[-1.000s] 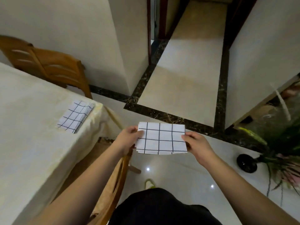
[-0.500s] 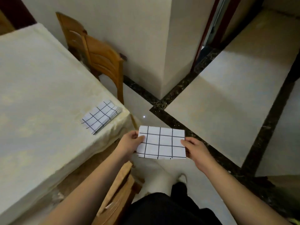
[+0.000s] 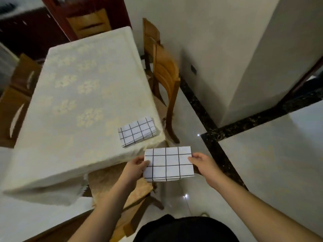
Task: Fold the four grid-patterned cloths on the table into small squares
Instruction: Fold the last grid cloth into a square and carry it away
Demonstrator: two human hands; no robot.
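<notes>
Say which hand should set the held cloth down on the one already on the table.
Left, probably. The left hand grips the held cloth on the side nearer the table and the folded cloth; the right hand is over the floor.

- A cream tablecloth with a pale flower pattern [image 3: 75, 95] covers the tabletop and hangs over its near edge.
- A brown wooden slat-backed chair [image 3: 166, 75] stands at the tabletop's right side, just beside it.
- Another wooden chair with a tan cushion [image 3: 132, 194] stands at the near corner, partly under the overhanging tablecloth.
- Two more wooden chairs [image 3: 15, 95] line the left side, blurred.
- A dark red-brown wooden cabinet [image 3: 83, 16] stands beyond the far end.
- A glossy pale tiled floor [image 3: 272, 163] is crossed by a black speckled stone border [image 3: 218, 151].
- A white wall corner [image 3: 244, 58] rises on the right.
- Black clothing [image 3: 185, 229] fills the bottom edge.
</notes>
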